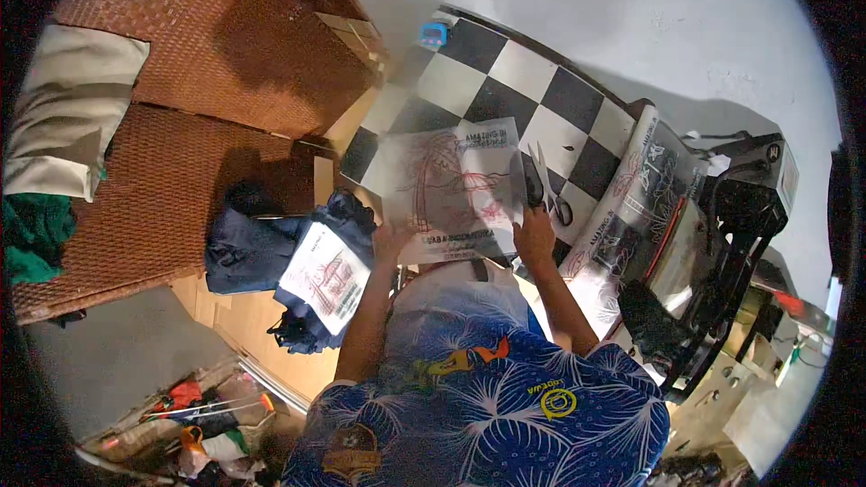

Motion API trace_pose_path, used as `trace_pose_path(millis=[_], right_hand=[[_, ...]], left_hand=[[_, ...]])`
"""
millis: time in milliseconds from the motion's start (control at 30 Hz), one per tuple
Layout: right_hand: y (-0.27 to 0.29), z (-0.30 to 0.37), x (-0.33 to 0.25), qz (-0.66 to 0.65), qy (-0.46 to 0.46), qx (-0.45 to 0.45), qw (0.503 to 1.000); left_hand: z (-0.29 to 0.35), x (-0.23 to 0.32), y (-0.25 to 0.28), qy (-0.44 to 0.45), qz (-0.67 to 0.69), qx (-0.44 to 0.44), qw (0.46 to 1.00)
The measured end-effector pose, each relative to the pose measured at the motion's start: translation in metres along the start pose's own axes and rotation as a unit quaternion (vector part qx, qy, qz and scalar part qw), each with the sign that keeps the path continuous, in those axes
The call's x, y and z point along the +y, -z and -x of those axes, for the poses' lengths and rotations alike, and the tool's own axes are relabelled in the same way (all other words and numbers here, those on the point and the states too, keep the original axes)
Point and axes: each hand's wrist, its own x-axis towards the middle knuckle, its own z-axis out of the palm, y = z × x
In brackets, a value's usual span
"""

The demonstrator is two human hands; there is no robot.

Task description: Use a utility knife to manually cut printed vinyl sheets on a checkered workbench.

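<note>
At a checkered table (pixel 534 68) by a pale wall (pixel 686 18), the left grip (pixel 390 242) pinches a sheet (pixel 451 189); the right grip (pixel 536 233) is unclear.

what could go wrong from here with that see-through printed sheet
The translucent sheet might crease or bend: the left hand is at its lower left, and its upper part looks unsupported.
The scissors, close to its right edge and the right hand, could snag it.
The white printed sheet on the dark cloth might get knocked by the nearby left forearm.
</note>
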Motion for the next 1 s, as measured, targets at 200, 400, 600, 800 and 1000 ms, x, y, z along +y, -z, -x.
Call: trace_pose_path(millis=[200,400,600,800,1000], right_hand=[[-0.005,0.003,0.001,0.016,-0.006,-0.001,1.0],[-0.013,0.01,0.005,0.009,0.01,0.036,0.999],[-0.012,0.009,0.001,-0.004,0.047,0.104,0.993],[-0.009,0.002,0.003,-0.039,0.059,0.11,0.991],[-0.001,-0.007,-0.002,-0.038,0.013,0.069,0.997]], left_hand=[[-0.005,-0.006,-0.005,0.036,-0.008,0.012,0.999],[-0.009,-0.024,-0.008,0.008,-0.024,0.005,1.0],[-0.006,-0.029,0.0,-0.01,0.067,-0.09,0.994],[-0.003,-0.027,0.005,0.038,0.253,-0.167,0.952],[-0.019,-0.039,-0.001,0.018,0.249,-0.163,0.954]])
